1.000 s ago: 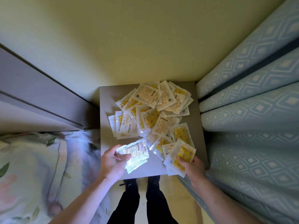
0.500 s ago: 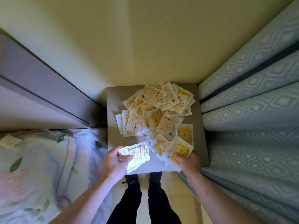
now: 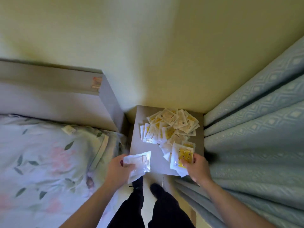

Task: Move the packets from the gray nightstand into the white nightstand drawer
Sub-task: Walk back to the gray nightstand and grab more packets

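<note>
Already lifted: left hand (image 3: 117, 170) pinches clear packets (image 3: 139, 163), low centre.
Right hand (image 3: 196, 165): fingers curled round yellow packets (image 3: 181, 156), at gray nightstand (image 3: 156, 160) near edge.
Heap (image 3: 171, 127): farther back, nearer right hand.
Drawer: unseen.

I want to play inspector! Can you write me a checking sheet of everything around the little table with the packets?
Surface: gray nightstand, top partly bare at its near left.
Job's things: pile of packets heaped over the far and right part of the top; clear packets held past its near left edge; yellow packets held at its near right corner. White nightstand drawer: nothing seen.
Clutter: one stray packet lying on the bed.
Hands: left hand grips the clear packets; right hand grips the yellow packets.
Cables: nothing seen.
Surroundings: floral bedding on the left, headboard behind it, blue curtain on the right, yellowish wall behind.
</note>
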